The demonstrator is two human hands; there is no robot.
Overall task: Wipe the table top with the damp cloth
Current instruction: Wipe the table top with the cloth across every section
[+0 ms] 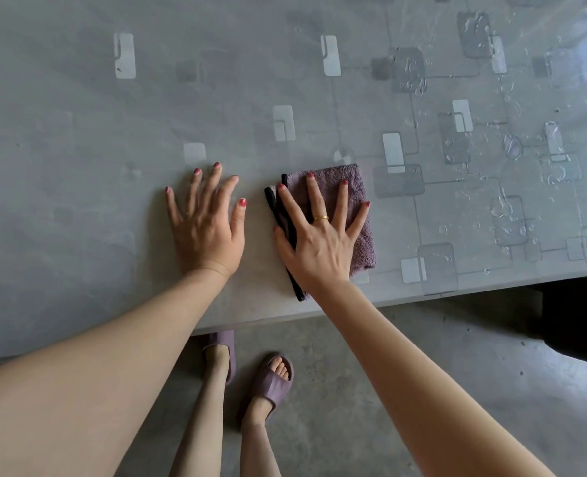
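Damp cloth (331, 187): mauve terry, folded into a rough rectangle, black-trimmed edge on its left side, lying flat on the table top (78, 132) near the front edge. Right hand (319, 235) palm-down on top of it, fingers splayed wide and flat, no grasp; gold ring (320, 218) on one finger. Left hand (206, 222) just beside the cloth, flat on bare surface, fingers also spread. Table top grey, glossy clear cover over a rounded-square pattern; water droplets (512, 146) bead on the right part. Below: concrete floor (405, 356), mauve slide sandals (275, 380).
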